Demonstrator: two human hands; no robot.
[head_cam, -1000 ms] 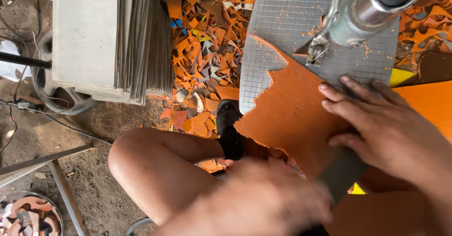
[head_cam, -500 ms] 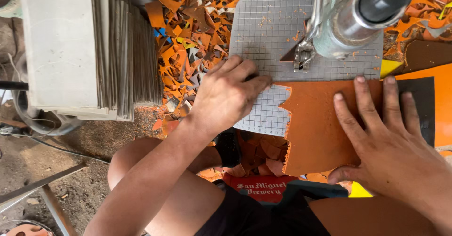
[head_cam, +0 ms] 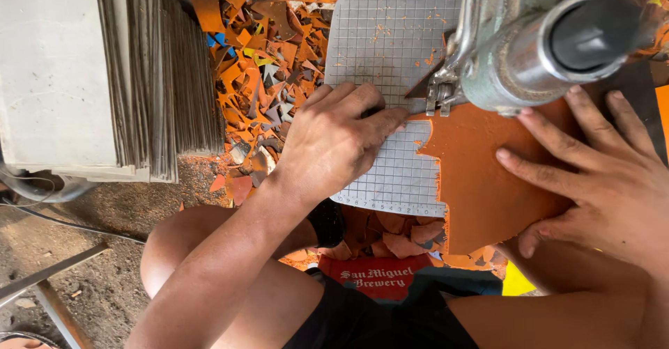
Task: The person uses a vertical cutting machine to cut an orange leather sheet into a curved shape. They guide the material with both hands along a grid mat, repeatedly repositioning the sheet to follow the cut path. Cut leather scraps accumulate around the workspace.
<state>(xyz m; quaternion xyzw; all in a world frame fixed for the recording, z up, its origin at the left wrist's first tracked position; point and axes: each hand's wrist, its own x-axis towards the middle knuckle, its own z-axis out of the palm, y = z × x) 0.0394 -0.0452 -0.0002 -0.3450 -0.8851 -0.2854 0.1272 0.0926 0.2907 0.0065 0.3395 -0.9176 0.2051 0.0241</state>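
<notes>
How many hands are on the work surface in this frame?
2. The left hand lies flat on the gridded mat, fingertips at the orange sheet. The right hand is spread on that sheet, below the metal machine head. No others are visible.

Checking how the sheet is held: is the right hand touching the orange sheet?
Touching. The head view shows the right hand lying flat on the orange sheet, fingers spread across it with no gap.
</notes>
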